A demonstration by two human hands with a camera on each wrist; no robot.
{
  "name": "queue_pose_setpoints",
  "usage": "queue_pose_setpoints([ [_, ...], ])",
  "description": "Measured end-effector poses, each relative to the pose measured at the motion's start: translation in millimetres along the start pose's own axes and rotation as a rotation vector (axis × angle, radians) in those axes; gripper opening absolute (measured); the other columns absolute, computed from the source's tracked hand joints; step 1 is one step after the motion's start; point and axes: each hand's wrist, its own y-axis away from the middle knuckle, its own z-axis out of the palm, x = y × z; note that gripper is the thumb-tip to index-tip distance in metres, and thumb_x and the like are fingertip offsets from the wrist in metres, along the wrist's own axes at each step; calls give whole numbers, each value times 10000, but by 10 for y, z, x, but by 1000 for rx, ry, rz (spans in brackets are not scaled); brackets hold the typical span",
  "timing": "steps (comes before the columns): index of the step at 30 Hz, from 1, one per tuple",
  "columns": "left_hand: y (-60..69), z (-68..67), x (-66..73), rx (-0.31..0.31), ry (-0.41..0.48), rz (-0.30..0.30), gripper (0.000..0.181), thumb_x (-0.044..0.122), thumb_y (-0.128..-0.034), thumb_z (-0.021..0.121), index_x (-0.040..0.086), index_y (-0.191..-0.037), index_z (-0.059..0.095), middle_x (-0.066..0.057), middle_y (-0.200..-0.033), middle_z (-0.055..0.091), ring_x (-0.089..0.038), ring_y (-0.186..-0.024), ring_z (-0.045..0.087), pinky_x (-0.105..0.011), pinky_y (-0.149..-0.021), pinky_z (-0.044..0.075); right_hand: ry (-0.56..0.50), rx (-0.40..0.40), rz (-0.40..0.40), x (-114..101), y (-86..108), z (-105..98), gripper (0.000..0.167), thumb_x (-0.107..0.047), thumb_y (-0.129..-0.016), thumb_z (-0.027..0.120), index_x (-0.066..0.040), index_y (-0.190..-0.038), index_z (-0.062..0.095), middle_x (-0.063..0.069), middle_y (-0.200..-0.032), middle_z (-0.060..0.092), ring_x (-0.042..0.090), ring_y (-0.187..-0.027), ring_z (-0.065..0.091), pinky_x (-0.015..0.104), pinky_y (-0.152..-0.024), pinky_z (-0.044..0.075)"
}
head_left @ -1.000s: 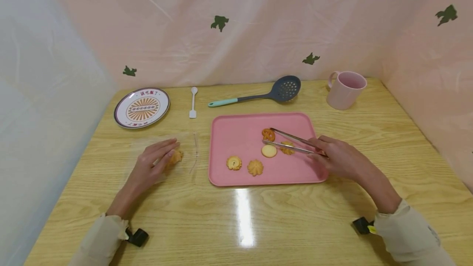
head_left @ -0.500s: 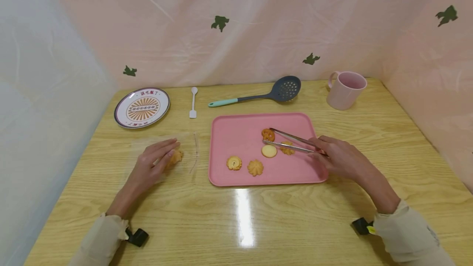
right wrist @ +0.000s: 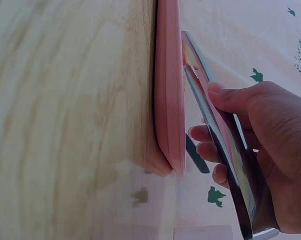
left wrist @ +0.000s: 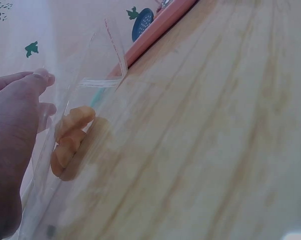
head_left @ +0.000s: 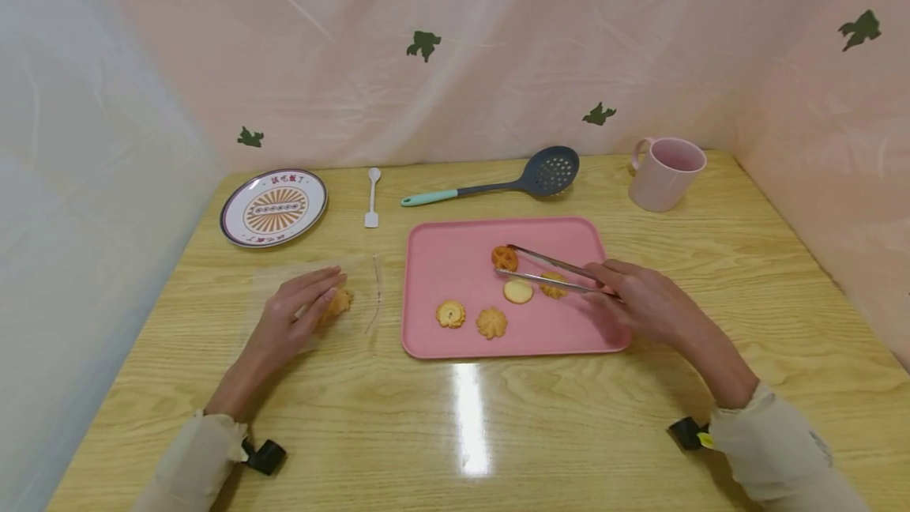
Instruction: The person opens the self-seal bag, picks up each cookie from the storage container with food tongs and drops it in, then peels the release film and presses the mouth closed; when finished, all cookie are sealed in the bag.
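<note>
My right hand (head_left: 650, 303) grips metal tongs (right wrist: 225, 135) over the pink tray (head_left: 441, 243). The two tong tips lie at the far and near sides of a brown pretzel-shaped cookie (head_left: 505, 258). Close by on the tray are a smooth round cookie (head_left: 518, 291) and a ridged cookie (head_left: 553, 284), partly behind the tongs. At the tray's near left lie a swirl cookie (head_left: 451, 314) and a flower-shaped cookie (head_left: 491, 322). My left hand (head_left: 295, 314) holds a clear plastic zip bag (left wrist: 103, 60) on the table, fingers partly behind its film. Cookies (left wrist: 70, 135) lie inside the bag.
A patterned plate (head_left: 273, 208) stands at the back left, beside a small white spoon (head_left: 372, 197). Behind the tray lies a slotted ladle (head_left: 549, 171) with a mint handle. A pink mug (head_left: 664, 174) stands at the back right. Curtains border the wooden table (head_left: 398, 433).
My right hand and the tongs have shifted slightly left. The pretzel-shaped cookie has moved left with the tong tips. My left hand and the bag have stayed in place.
</note>
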Motion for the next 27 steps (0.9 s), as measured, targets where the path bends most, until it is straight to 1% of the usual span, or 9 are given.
queue_pose_setpoints([
  [4, -3, -7, 4, -3, -14, -8, 325, -66, -960, 666, -24, -1280, 708, -210, -1337, 662, -410, -1223, 604, -206, -1131, 316, 2, 9, -24, -30, -47, 22, 324, -95, -950, 759, -16, -1254, 682, 91, -973, 693, 208, -783, 621, 447, -700, 558],
  [8, -3, -11, -2, -4, -22, -5, 308, -41, -979, 654, -31, -1284, 702, -212, -1345, 656, -416, -1228, 600, -209, -1137, 312, 0, 9, -39, -67, -100, 38, 338, -122, -945, 774, -20, -1255, 683, 56, -948, 685, 196, -774, 615, 443, -700, 565],
  [11, 2, -14, -12, -3, -20, -2, 295, -11, -998, 645, -27, -1288, 702, -212, -1346, 656, -418, -1229, 600, -209, -1137, 312, 1, 21, -64, -97, -142, 53, 343, -123, -940, 782, -23, -1253, 685, 52, -947, 688, 192, -769, 619, 431, -696, 570],
  [16, 9, -14, -22, -4, -10, -6, 290, 27, -1013, 645, 4, -1295, 710, -203, -1337, 664, -365, -1250, 602, -225, -1131, 328, 8, 50, -98, -138, -207, 93, 322, -104, -930, 788, -25, -1228, 692, 65, -954, 693, 188, -768, 621, 417, -688, 569],
  [20, 12, -13, -27, -5, -6, -3, 290, 41, -1020, 642, 12, -1300, 711, -201, -1339, 663, -342, -1263, 598, -227, -1132, 331, -12, 53, -112, -180, -268, 129, 293, -108, -932, 787, -28, -1199, 697, 49, -928, 682, 194, -774, 628, 424, -691, 573],
  [24, 10, -19, -26, -4, -10, -4, 294, 17, -1009, 646, 0, -1296, 709, -202, -1346, 658, -374, -1254, 595, -219, -1133, 323, -22, 62, -141, -226, -328, 169, 290, -110, -939, 780, -31, -1206, 699, 36, -922, 679, 198, -790, 641, 422, -682, 577],
  [27, 5, -21, -17, -4, -12, -1, 307, -20, -990, 651, -17, -1292, 704, -203, -1356, 652, -411, -1241, 592, -211, -1136, 314, -19, 85, -178, -256, -371, 201, 302, -76, -929, 781, -21, -1214, 695, 48, -934, 683, 204, -792, 641, 418, -675, 570],
])
